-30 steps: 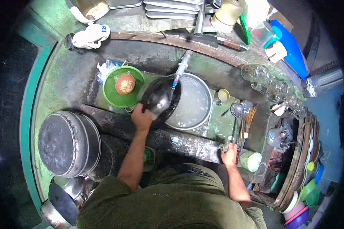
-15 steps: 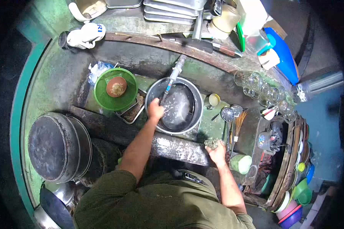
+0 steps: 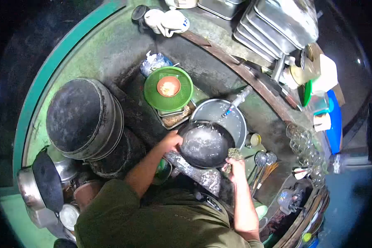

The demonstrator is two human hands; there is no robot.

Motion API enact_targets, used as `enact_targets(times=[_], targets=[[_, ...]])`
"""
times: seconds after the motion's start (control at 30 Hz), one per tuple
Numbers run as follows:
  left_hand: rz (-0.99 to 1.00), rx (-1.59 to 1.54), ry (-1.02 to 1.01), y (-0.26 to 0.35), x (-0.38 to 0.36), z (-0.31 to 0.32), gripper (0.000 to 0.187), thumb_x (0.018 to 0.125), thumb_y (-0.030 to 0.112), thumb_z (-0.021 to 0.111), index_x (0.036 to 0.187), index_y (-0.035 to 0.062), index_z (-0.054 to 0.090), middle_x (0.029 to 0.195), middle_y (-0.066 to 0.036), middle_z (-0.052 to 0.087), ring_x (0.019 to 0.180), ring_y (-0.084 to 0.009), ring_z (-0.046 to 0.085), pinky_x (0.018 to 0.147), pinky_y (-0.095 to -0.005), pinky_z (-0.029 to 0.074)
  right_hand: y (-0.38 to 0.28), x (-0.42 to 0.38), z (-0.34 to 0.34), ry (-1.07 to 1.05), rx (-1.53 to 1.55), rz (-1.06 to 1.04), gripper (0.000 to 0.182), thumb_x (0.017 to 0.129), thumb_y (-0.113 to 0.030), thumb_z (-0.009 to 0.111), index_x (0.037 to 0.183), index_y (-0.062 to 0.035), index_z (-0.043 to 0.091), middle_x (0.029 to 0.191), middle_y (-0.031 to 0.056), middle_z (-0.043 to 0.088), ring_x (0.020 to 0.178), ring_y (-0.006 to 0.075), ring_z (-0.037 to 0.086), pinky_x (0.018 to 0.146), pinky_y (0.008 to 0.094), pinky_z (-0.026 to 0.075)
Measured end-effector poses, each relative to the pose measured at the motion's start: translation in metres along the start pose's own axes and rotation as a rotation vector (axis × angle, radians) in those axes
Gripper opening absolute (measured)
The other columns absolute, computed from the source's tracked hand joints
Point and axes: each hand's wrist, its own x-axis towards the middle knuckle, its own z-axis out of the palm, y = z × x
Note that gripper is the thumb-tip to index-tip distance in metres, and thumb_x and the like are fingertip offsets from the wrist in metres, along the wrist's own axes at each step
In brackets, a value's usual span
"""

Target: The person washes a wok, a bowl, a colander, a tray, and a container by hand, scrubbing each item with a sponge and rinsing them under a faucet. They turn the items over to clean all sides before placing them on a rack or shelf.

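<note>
A dark round wok (image 3: 206, 145) is tilted over the near rim of a wide metal basin (image 3: 231, 118) of water. My left hand (image 3: 171, 141) grips the wok's left edge with its fingers closed. At the wok's right edge, my right hand (image 3: 234, 166) is closed round a grey-green scouring pad (image 3: 234, 154). Above the basin, the tap (image 3: 240, 97) has a blue-marked end. A green strainer (image 3: 149, 93) with a brown bowl (image 3: 168, 86) in it stands left of the basin.
Large blackened pots (image 3: 76, 118) stand at the left. Ladles (image 3: 260, 158) and a stick brush (image 3: 269, 170) lie to the right, near glass mugs (image 3: 299, 140). Metal trays (image 3: 273, 29) and a knife (image 3: 291, 100) rest on the upper ledge.
The wok has come up out of the basin towards me. My left hand has moved from the tap end to the wok's edge, and my right hand has brought the pad to it. The view has turned.
</note>
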Motion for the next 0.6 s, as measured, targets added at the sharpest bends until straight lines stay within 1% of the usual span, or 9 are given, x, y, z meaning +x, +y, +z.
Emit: enact_targets(times=[0.03, 0.07, 0.1, 0.2, 0.23, 0.37, 0.47, 0.53, 0.6], targets=[[-0.038, -0.039, -0.002, -0.018, 0.008, -0.023, 0.035, 0.062, -0.001, 0.060, 0.095, 0.0068, 0.056, 0.081, -0.006, 0.059, 0.071, -0.0224, 0.061, 0.050, -0.0398, 0.051, -0.002, -0.007, 0.018, -0.001, 0.015, 0.014, 0.028, 0.075, 0.006, 0.057, 0.100, -0.0047, 0.055, 0.073, 0.0056, 0.056, 0.050, 0.0191, 0.057, 0.041, 0.0348, 0.051], [0.248, 0.177, -0.100, -0.034, 0.008, -0.048, 0.032, 0.063, 0.001, 0.062, 0.094, 0.0042, 0.056, 0.084, -0.008, 0.060, 0.081, -0.0245, 0.061, 0.064, -0.0452, 0.050, -0.004, -0.014, 0.035, 0.000, 0.036, 0.028, 0.027, 0.074, 0.006, 0.057, 0.099, -0.0050, 0.055, 0.072, 0.0055, 0.056, 0.050, 0.0189, 0.057, 0.042, 0.0345, 0.051], [0.300, 0.300, -0.109, -0.032, 0.006, -0.058, 0.042, 0.063, 0.003, 0.061, 0.104, 0.0018, 0.053, 0.095, -0.011, 0.058, 0.087, -0.0248, 0.060, 0.068, -0.0439, 0.051, -0.012, -0.023, 0.052, -0.034, 0.001, 0.021, 0.026, 0.075, 0.006, 0.058, 0.099, -0.0050, 0.056, 0.073, 0.0059, 0.057, 0.051, 0.0185, 0.057, 0.045, 0.0332, 0.051], [-0.159, 0.628, -0.091, 0.017, -0.005, -0.048, 0.072, 0.065, 0.009, 0.059, 0.135, -0.0052, 0.045, 0.128, -0.019, 0.052, 0.105, -0.0258, 0.058, 0.083, -0.0400, 0.052, -0.025, -0.031, 0.098, -0.149, -0.104, -0.025, 0.028, 0.077, 0.005, 0.060, 0.103, -0.0035, 0.057, 0.079, 0.0066, 0.061, 0.059, 0.0172, 0.060, 0.049, 0.0322, 0.052], [-0.123, 0.654, -0.130, 0.012, 0.003, -0.053, 0.067, 0.069, 0.009, 0.058, 0.133, -0.0050, 0.046, 0.126, -0.018, 0.054, 0.104, -0.0262, 0.059, 0.083, -0.0390, 0.052, -0.033, -0.038, 0.122, -0.183, -0.156, -0.050, 0.026, 0.077, 0.004, 0.059, 0.101, -0.0034, 0.057, 0.079, 0.0056, 0.061, 0.059, 0.0168, 0.060, 0.051, 0.0317, 0.052], [0.437, 0.553, -0.336, -0.054, 0.083, -0.088, 0.046, 0.082, 0.009, 0.054, 0.126, -0.0041, 0.053, 0.114, -0.016, 0.064, 0.100, -0.0277, 0.062, 0.084, -0.0354, 0.053, -0.050, -0.045, 0.199, -0.378, -0.276, -0.123, 0.032, 0.075, 0.003, 0.062, 0.107, -0.0028, 0.059, 0.087, 0.0050, 0.065, 0.072, 0.0139, 0.062, 0.063, 0.0295, 0.052], [0.291, 0.419, -0.262, -0.034, 0.053, -0.083, 0.045, 0.084, 0.006, 0.052, 0.127, -0.0024, 0.051, 0.116, -0.015, 0.063, 0.100, -0.0279, 0.062, 0.085, -0.0366, 0.053, -0.051, -0.041, 0.234, -0.508, -0.450, -0.267, 0.038, 0.075, -0.001, 0.066, 0.112, -0.0016, 0.061, 0.093, 0.0077, 0.067, 0.079, 0.0161, 0.063, 0.068, 0.0321, 0.052], [0.207, 0.355, -0.228, -0.025, 0.038, -0.071, 0.044, 0.084, 0.004, 0.051, 0.128, -0.0013, 0.050, 0.117, -0.015, 0.062, 0.101, -0.0280, 0.062, 0.085, -0.0374, 0.053, -0.043, -0.028, 0.243, -0.671, -0.626, -0.481, 0.041, 0.071, -0.007, 0.071, 0.109, 0.0020, 0.060, 0.094, 0.0137, 0.067, 0.084, 0.0218, 0.064, 0.074, 0.0369, 0.052], [0.144, 0.306, -0.186, -0.020, 0.027, -0.059, 0.044, 0.085, 0.003, 0.050, 0.129, -0.0001, 0.048, 0.117, -0.014, 0.061, 0.101, -0.0282, 0.062, 0.086, -0.0383, 0.053, -0.050, -0.038, 0.248, -0.602, -0.871, -0.273, 0.044, 0.068, -0.012, 0.073, 0.108, 0.0009, 0.061, 0.095, 0.0150, 0.067, 0.089, 0.0223, 0.065, 0.077, 0.0365, 0.052]])
